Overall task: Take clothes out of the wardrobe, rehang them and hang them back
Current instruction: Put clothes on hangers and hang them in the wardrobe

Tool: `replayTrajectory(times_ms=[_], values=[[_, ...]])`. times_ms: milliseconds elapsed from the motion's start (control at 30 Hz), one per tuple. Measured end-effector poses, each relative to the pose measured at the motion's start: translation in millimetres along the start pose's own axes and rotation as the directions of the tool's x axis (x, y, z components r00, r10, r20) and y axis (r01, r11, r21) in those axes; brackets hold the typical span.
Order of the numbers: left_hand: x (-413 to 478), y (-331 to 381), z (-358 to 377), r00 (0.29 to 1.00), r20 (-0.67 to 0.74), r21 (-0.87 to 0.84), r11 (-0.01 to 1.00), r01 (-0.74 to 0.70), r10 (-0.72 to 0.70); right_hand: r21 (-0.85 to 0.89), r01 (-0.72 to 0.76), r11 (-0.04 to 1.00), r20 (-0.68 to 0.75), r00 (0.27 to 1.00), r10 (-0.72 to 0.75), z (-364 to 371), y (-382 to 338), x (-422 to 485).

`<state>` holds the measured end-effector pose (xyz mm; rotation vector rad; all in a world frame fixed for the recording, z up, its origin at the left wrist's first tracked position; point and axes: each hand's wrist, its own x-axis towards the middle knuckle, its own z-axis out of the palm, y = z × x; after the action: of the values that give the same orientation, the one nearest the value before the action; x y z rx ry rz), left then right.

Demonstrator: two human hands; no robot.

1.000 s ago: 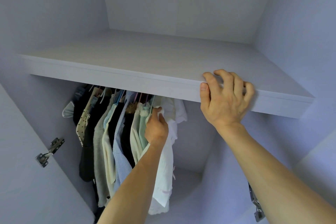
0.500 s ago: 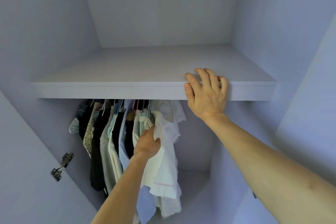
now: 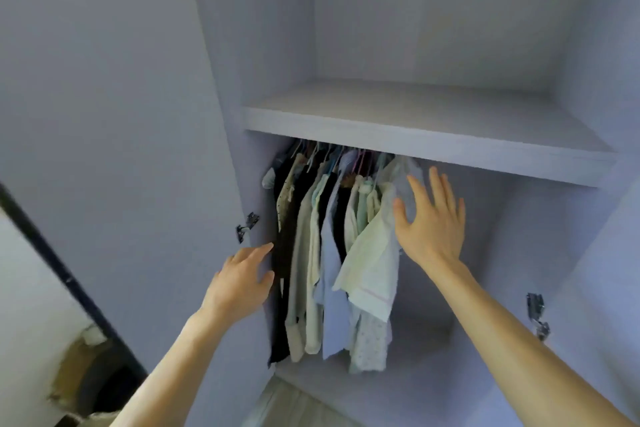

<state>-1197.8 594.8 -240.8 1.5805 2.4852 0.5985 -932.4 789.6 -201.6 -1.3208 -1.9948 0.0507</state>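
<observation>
Several clothes (image 3: 325,253) hang on hangers under the wardrobe shelf (image 3: 415,142), bunched toward the left side. A pale white top (image 3: 372,263) hangs at the right end of the row. My right hand (image 3: 429,222) is spread flat with straight fingers just right of that top, in front of its upper part; whether it touches is unclear. My left hand (image 3: 242,277) is open, fingers relaxed, at the edge of the left door (image 3: 138,184) beside the dark garments. Neither hand holds anything. The rail is hidden behind the shelf.
The left door stands open with a metal hinge (image 3: 246,225) on its inner edge. Another hinge (image 3: 536,314) shows on the right door. The right half of the hanging space is free. A dark round object (image 3: 93,381) sits at the lower left outside.
I have stepped back from the wardrobe. My left hand let go of the white top and moved left to the door edge. My right hand left the shelf edge and dropped beside the clothes.
</observation>
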Motion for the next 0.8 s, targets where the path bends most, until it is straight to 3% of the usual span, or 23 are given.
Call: replayTrajectory(times_ms=[100, 200, 267, 367, 500, 600, 633, 667, 733, 800], values=[[-79.6, -52.4, -5.2, 0.991, -0.043, 0.062, 0.990, 0.128, -0.126, 0.222, 0.057, 0.973, 0.215, 0.971, -0.106, 20.4, -44.0, -95.5], [-172.9, -100.0, 3.3, 0.955, -0.069, 0.067, 0.953, 0.294, -0.289, 0.402, 0.110, 0.909, 0.403, 0.870, -0.283, 39.2, -90.2, -189.6], [-242.3, -125.9, 14.2, 0.913, -0.064, 0.044, 0.913, 0.405, -0.402, 0.461, 0.175, 0.870, 0.495, 0.763, -0.416, 46.9, -120.8, -247.5], [-349.6, -154.7, 28.2, 0.819, -0.046, 0.033, 0.818, 0.574, -0.572, 0.533, 0.308, 0.788, 0.591, 0.532, -0.607, 50.0, -168.2, -321.1], [-487.6, -164.2, 41.5, 0.612, -0.062, -0.019, 0.614, 0.789, -0.788, 0.662, 0.426, 0.616, 0.574, 0.239, -0.783, 36.6, -230.4, -400.5], [-579.5, -147.1, 57.8, 0.412, -0.084, -0.075, 0.418, 0.905, -0.907, 0.749, 0.487, 0.449, 0.498, 0.031, -0.866, 19.3, -262.4, -451.8], [-597.9, -141.9, 62.2, 0.355, -0.086, -0.109, 0.362, 0.926, -0.931, 0.763, 0.507, 0.401, 0.481, -0.030, -0.876, 13.9, -267.5, -462.4], [-640.3, -124.4, 68.4, 0.221, -0.089, -0.160, 0.233, 0.959, -0.971, 0.810, 0.509, 0.291, 0.417, -0.150, -0.896, 2.6, -280.1, -491.8], [-663.2, -112.2, 77.5, 0.149, -0.093, -0.218, 0.166, 0.962, -0.984, 0.819, 0.526, 0.230, 0.390, -0.217, -0.895, -0.8, -284.5, -505.3], [-707.1, -78.5, 90.2, -0.016, -0.104, -0.278, 0.013, 0.961, -0.994, 0.868, 0.493, 0.056, 0.276, -0.386, -0.880, -17.7, -296.4, -537.5]])
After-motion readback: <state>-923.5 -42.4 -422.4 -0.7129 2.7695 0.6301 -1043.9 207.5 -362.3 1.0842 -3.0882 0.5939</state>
